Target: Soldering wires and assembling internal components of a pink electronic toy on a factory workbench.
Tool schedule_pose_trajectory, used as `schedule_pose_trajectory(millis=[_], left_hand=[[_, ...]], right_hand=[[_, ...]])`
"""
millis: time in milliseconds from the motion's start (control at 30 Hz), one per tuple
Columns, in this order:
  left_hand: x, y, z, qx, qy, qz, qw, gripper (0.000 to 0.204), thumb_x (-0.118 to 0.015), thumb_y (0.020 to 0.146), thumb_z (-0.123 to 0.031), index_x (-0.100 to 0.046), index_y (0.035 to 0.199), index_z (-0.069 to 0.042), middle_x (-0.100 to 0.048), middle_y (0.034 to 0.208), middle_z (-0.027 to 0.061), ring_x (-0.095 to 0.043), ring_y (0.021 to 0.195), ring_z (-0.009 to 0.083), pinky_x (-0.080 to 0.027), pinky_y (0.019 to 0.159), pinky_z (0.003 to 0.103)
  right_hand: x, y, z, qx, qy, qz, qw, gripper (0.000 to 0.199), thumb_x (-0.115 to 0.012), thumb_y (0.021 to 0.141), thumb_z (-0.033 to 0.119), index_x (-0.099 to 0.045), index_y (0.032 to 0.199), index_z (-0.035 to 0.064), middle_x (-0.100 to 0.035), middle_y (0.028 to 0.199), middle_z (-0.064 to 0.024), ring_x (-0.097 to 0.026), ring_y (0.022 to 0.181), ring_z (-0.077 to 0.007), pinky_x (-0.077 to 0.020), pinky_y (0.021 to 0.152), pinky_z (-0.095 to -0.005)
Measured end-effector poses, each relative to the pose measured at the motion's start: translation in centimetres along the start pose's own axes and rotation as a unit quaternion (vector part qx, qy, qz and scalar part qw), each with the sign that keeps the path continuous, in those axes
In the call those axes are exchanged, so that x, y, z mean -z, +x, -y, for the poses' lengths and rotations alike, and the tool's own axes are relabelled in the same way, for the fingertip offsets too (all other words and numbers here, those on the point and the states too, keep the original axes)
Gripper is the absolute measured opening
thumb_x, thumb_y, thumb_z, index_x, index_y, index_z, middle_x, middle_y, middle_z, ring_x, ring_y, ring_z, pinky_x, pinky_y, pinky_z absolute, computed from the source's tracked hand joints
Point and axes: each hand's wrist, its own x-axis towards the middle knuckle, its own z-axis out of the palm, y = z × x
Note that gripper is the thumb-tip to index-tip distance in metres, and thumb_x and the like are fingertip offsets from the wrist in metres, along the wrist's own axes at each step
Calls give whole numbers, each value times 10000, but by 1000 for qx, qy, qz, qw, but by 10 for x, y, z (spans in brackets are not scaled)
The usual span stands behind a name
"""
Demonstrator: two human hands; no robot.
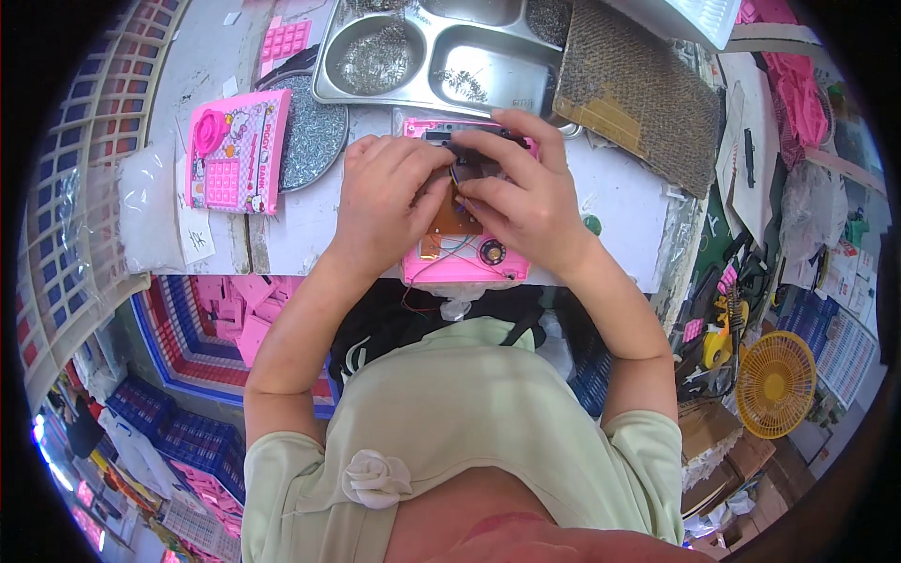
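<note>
A pink plastic panel (460,272) lies in front of me on the table, its inner side up. On it sit a brown circuit board (457,218), thin wires and a round black part (492,251) like a small speaker. My left hand (387,192) bends over the board from the left, thumb and fingers closed together at its upper part. From the right, my right hand (530,192) meets it with curled fingers, around a small dark piece between the two hands. Fingertips hide what exactly each hand pinches.
Beyond the panel stands a metal compartment tray (427,89) with small screws. Left of it are a round dish (314,131) of metal bits and a pink printed panel with keys (235,155). Corrugated cardboard (638,94) leans at the right. A crate (192,347) holds pink parts below.
</note>
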Motion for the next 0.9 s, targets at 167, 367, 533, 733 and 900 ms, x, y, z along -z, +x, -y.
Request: schedule_pose_trajectory(millis=[167, 367, 533, 733, 900], left_hand=[[1, 1, -1, -14, 26, 12, 999, 200, -749, 823, -118, -686, 1012, -121, -665, 927, 19, -632, 889, 233, -396, 890, 415], [-2, -3, 0, -48, 56, 1, 997, 170, -777, 811, -154, -717, 971, -145, -669, 917, -9, -628, 856, 187, -381, 897, 406], [1, -6, 5, -53, 54, -18, 997, 190, -797, 795, -143, -737, 975, -147, -691, 919, -18, -628, 835, 167, -383, 875, 390], [0, -15, 8, -23, -17, -56, 998, 210, -787, 789, -90, -736, 987, -138, -715, 902, -15, -634, 790, 181, -383, 834, 366], [-3, -16, 7, -25, -23, -64, 997, 218, -787, 780, -70, -733, 981, -133, -723, 914, -9, -646, 803, 179, -388, 818, 368]], right_hand=[[-3, 2, 0, 8, 13, -13, 1000, 238, -807, 616, 58, -722, 838, 61, -695, 1220, -86, -554, 1222, -374, -504, 982, -453], [1, -3, -1, 10, 13, -23, 1000, 253, -814, 630, 42, -713, 861, 56, -704, 1204, -80, -563, 1201, -375, -497, 987, -457], [11, -6, -6, -12, -19, -28, 999, 259, -823, 646, 28, -697, 868, 74, -706, 1197, -74, -567, 1187, -373, -493, 972, -452], [16, -19, -12, -20, -20, -40, 999, 276, -825, 642, 39, -688, 873, 103, -706, 1186, -56, -569, 1155, -364, -494, 938, -437], [8, -12, -6, -4, -6, -49, 999, 284, -816, 644, 60, -680, 887, 119, -693, 1054, -26, -594, 1022, -324, -494, 885, -425]])
